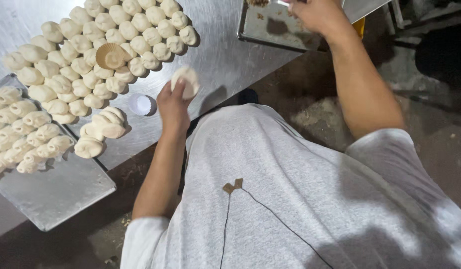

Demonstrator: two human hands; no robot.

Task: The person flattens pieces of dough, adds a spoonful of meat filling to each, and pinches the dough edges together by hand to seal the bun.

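Left hand (173, 102) pinches soft, light dough disc (185, 82) by its edge right of paper cup (142, 105), likely easily dented; right hand (317, 14) grip unclear

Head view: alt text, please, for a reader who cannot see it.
The left hand holds a flattened round of pale dough over a steel table crowded with pale dough balls; the right hand reaches to a metal tray.
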